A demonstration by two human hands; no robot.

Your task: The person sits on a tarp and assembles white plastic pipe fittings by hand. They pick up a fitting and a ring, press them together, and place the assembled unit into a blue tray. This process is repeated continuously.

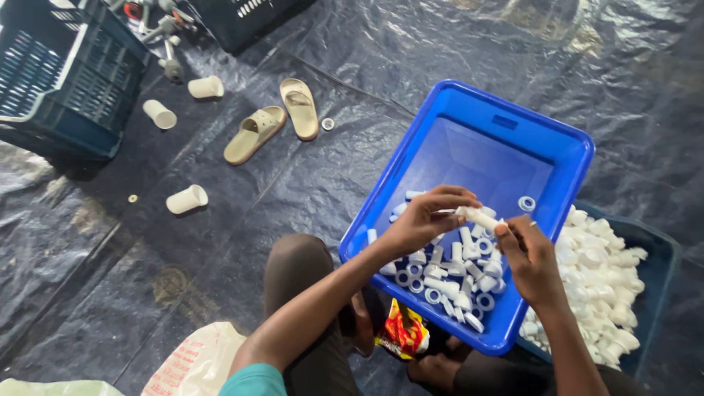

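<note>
1. A short white plastic tube (478,217) is pinched at its left end by the left hand (422,220), above the blue tub (469,117).
2. The tube's right end is met by the right hand (529,257), fingers closed narrowly; whether anything else is held cannot be told.
3. The tub is tilted on the lap, so the white fittings (447,282) could slide out at its near corner.
4. If the pinch slackens, the tube could be lost among them.

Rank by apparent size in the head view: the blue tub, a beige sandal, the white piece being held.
1. Blue tub
2. Beige sandal, lying farther away
3. White piece, held by left hand and right hand
</note>
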